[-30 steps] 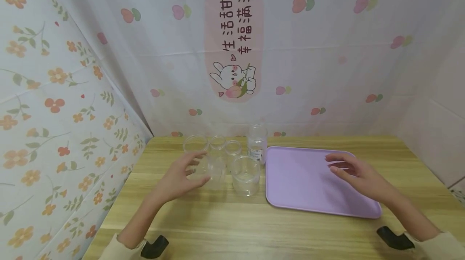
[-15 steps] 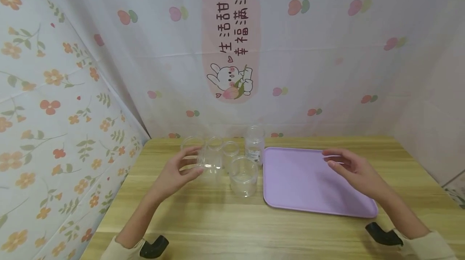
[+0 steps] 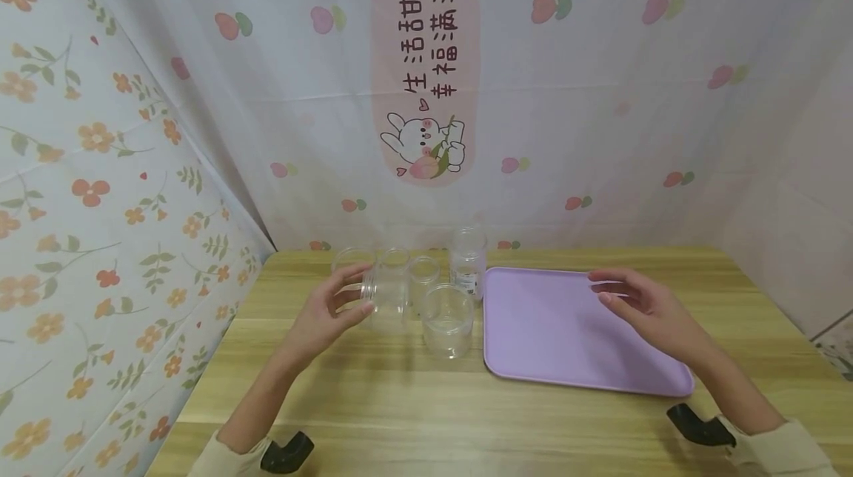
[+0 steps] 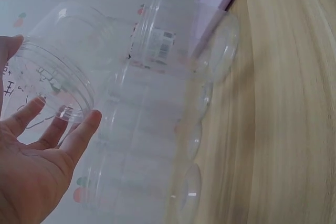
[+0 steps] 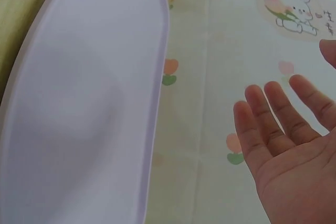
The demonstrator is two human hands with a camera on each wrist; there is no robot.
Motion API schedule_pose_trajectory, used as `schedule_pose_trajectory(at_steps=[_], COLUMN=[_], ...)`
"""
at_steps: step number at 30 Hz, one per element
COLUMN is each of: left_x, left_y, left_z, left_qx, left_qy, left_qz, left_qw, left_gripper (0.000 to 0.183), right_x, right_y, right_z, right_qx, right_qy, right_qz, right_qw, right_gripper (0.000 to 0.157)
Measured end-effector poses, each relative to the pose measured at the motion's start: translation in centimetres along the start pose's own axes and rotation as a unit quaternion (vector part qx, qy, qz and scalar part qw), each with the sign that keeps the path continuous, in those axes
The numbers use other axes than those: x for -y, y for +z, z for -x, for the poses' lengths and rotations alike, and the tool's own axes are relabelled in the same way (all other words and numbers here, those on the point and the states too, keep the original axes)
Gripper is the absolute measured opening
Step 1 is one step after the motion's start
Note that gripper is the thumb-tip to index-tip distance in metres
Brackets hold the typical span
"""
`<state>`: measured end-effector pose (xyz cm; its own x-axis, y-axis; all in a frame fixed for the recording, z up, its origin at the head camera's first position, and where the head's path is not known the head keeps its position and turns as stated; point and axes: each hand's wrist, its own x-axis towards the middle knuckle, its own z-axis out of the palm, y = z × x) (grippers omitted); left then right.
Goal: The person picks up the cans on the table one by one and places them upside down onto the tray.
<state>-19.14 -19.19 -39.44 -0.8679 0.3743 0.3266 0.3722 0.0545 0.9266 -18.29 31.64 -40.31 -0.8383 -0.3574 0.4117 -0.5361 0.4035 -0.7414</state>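
Observation:
My left hand point(image 3: 328, 318) holds a clear plastic jar point(image 3: 389, 298) by its threaded rim, thumb on one side and fingers on the other. The jar lies sideways in the air, mouth toward the palm. In the left wrist view the same jar point(image 4: 79, 30) is raised beside a row of other clear jars. One wide jar point(image 3: 448, 327) stands upright in front, just right of the held one. Over the right part of a lilac tray point(image 3: 546, 329) my right hand point(image 3: 649, 314) hovers with nothing in it. Its fingers are extended in the right wrist view.
Behind the held jar stand several upright clear jars, among them a narrow one point(image 3: 424, 281) and a tall labelled one point(image 3: 469, 269) beside the tray's left edge. A patterned curtain point(image 3: 533, 129) hangs along the table's back edge; floral cloth point(image 3: 113, 203) covers the left side.
The held jar has turned from tilted to lying sideways, and was lifted slightly. My right hand has barely moved over the tray.

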Motion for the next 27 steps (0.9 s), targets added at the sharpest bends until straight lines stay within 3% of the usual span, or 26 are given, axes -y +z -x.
schedule_pose_trajectory(at_steps=[12, 19, 27], left_x=[-0.2, -0.5, -0.6], left_y=[1.5, 2.5, 3.5], left_z=[-1.1, -1.7, -2.1], left_qx=[0.006, -0.008, -0.025], left_qy=[0.018, 0.015, 0.015], left_qz=[0.026, 0.035, 0.062], left_qw=[0.9995, 0.9992, 0.9977], left_gripper=[0.057, 0.059, 0.060], right_x=[0.9, 1.2, 1.5], right_y=[0.8, 1.4, 1.9], right_z=[-1.0, -1.7, -2.3], right_qx=[-0.007, 0.001, 0.000], right_qy=[-0.034, -0.016, -0.028], right_qz=[-0.019, -0.026, -0.056], right_qw=[0.999, 1.000, 0.998], right_gripper=[0.044, 0.046, 0.048])
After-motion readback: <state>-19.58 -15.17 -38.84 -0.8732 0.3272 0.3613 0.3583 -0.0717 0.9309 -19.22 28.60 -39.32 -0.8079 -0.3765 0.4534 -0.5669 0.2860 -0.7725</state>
